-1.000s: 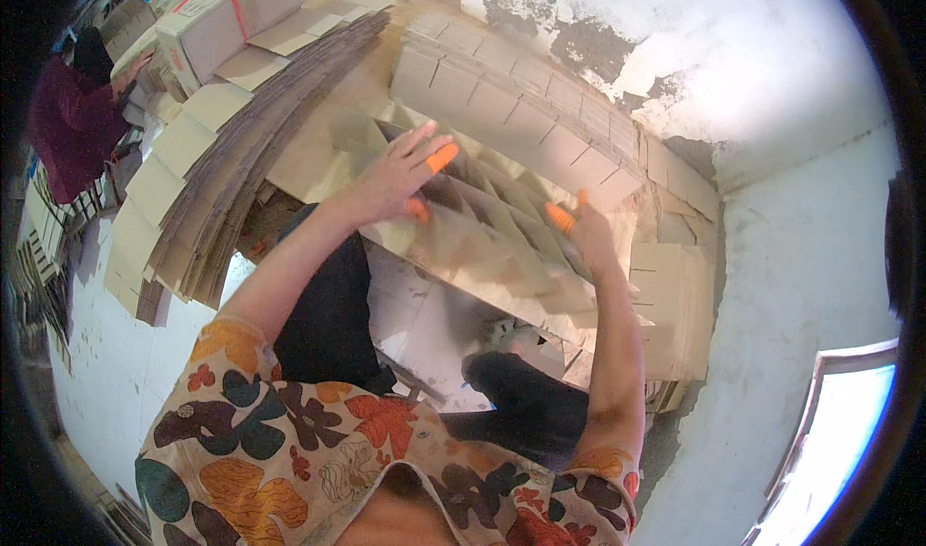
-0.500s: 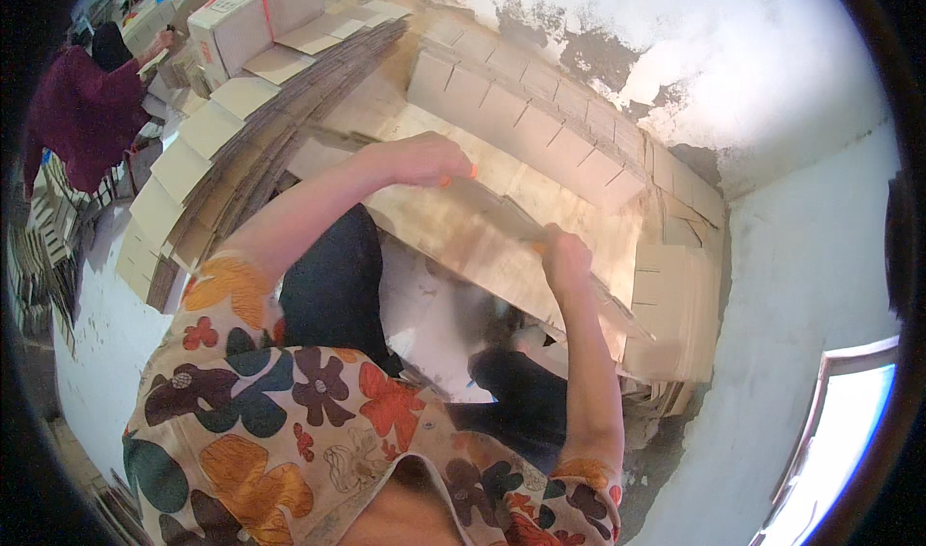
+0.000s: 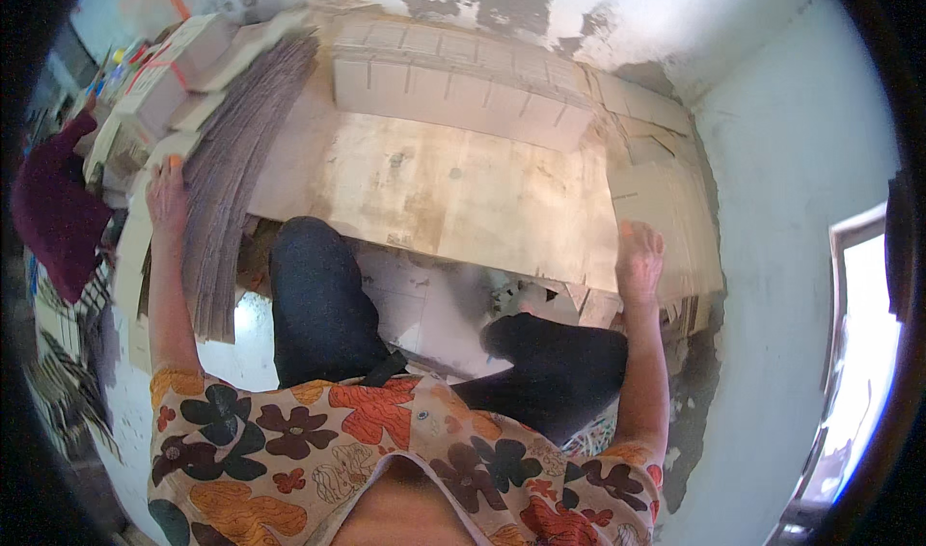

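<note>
My left hand (image 3: 168, 199) reaches out to the stack of flat cardboard pieces (image 3: 241, 150) on the left, its fingers stretched over the pale top pieces. My right hand (image 3: 640, 261) rests at the near edge of a pile of cardboard sheets (image 3: 670, 199) on the right, fingers spread and pointing away from me. Neither hand visibly grips anything. Between them lies a worn wooden board (image 3: 434, 184). Along its far side stands a row of slotted cardboard pieces (image 3: 453, 93).
A cardboard box (image 3: 159, 88) with a red strap sits behind the left stack. A co-worker in a dark red garment (image 3: 63, 208) is at the far left. My knees (image 3: 318, 266) are against the board's near edge. A peeling wall (image 3: 772, 160) borders the right side.
My hands have moved apart, and the thin cardboard strip held between them is out of them. My left hand went to the left stack, my right to the right pile. The view has turned.
</note>
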The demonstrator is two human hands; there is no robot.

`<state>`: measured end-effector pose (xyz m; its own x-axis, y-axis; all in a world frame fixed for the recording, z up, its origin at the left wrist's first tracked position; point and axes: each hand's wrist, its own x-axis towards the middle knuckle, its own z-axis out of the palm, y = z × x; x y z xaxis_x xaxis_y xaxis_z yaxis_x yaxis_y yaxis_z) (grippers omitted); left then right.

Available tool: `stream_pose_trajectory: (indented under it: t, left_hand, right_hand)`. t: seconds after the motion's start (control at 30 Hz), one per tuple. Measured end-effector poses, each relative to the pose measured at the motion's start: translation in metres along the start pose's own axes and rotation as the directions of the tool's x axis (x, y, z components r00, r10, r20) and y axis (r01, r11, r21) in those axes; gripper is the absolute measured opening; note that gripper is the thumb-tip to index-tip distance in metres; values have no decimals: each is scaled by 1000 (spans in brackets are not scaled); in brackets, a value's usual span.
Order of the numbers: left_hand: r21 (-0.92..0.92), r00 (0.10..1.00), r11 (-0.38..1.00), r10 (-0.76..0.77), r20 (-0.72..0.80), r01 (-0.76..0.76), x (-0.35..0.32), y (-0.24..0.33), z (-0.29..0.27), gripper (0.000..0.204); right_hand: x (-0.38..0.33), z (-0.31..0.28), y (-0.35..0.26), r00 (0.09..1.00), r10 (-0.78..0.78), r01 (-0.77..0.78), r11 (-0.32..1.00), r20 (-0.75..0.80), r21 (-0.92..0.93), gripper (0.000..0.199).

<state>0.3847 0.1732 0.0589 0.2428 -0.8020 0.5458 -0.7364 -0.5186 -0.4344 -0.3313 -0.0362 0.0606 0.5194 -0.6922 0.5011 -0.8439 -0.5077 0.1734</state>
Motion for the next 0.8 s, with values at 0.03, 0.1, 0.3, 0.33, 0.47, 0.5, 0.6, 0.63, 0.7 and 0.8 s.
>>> stream_pose_trajectory:
  t: [0.03, 0.1, 0.3, 0.33, 0.47, 0.5, 0.6, 0.63, 0.7, 0.8]
  left_hand:
    - [34, 999, 999, 34, 2, -34, -7, -4, 11, 36]
    - [-59, 994, 997, 58, 88, -53, -10, -17, 35, 37]
    - [-206, 955, 967, 196, 223, -150, 11, -18, -5, 29]
    - [-202, 967, 970, 175, 183, -137, 16, -8, -17, 28]
    - [-339, 987, 932, 154, 53, -127, 39, 46, -58, 29]
    - [-403, 987, 904, 160, 6, -144, 42, 62, -67, 29]
    - [-447, 968, 872, 246, 50, -199, 44, 106, -69, 26]
    - [-450, 962, 872, 259, 87, -194, 46, 122, -77, 25]
    - [-457, 946, 871, 281, 161, -181, 48, 150, -91, 24]
    - [-532, 932, 799, 359, 46, -281, 46, 174, -80, 24]
  right_hand:
    - [-13, 8, 19, 998, 68, -68, 997, -7, -37, 26]
    - [-39, 13, 52, 978, 209, -211, 970, -25, -120, 23]
    - [-83, 23, 103, 813, 579, -553, 799, 57, -237, 28]
    - [-83, 23, 107, 790, 608, -574, 778, 77, -254, 31]
    - [-76, 37, 113, 686, 716, -627, 674, 133, -391, 47]
    - [-73, 38, 111, 658, 740, -644, 647, 136, -408, 51]
    - [-71, 49, 119, 619, 773, -664, 610, 141, -433, 59]
    - [-72, 54, 121, 611, 779, -668, 604, 143, -434, 62]
    - [-73, 60, 127, 622, 765, -651, 625, 170, -430, 59]
    - [-73, 66, 140, 668, 723, -616, 671, 179, -412, 54]
